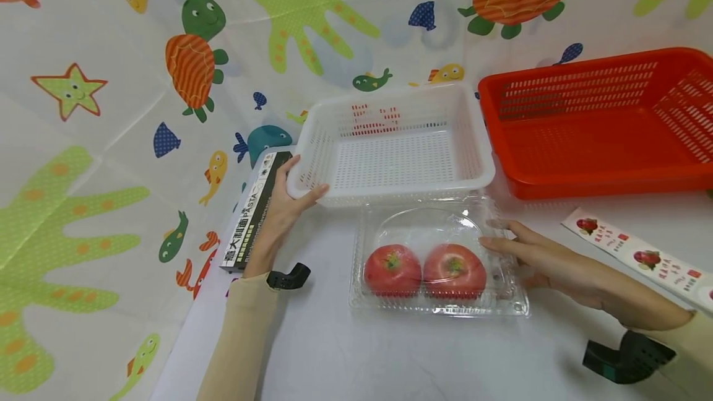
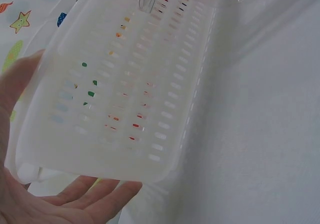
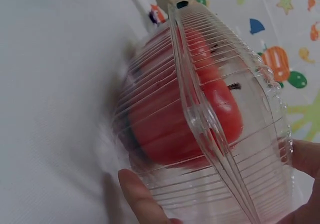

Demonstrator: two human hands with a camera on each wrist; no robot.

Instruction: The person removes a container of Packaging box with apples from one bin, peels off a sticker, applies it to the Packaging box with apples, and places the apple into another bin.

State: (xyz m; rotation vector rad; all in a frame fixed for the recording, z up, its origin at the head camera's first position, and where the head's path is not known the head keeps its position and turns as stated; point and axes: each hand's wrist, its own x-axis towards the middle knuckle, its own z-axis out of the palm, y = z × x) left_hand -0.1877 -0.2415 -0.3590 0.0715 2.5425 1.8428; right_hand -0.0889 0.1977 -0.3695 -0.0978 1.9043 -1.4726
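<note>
My left hand point(image 1: 286, 203) grips the left end of a white plastic basket point(image 1: 390, 192), thumb and fingers around its rim. In the left wrist view the slotted basket point(image 2: 100, 151) fills much of the picture, with fingers below its end. My right hand point(image 1: 537, 255) holds the right side of a clear plastic clamshell box point(image 1: 426, 220), which lies just in front of the basket. Inside the box sit two red apples point(image 1: 392, 270) side by side. In the right wrist view, thumb and fingers of the right hand point(image 3: 145, 199) span the ribbed box wall.
A red basket point(image 1: 596, 184) stands at the back right, beside the white one. A printed strip with red fruit pictures point(image 1: 635, 252) lies right of the box. A black-and-white pasta box point(image 1: 253, 212) lies under the left hand. Behind hangs a sea-animal cloth point(image 1: 111, 166).
</note>
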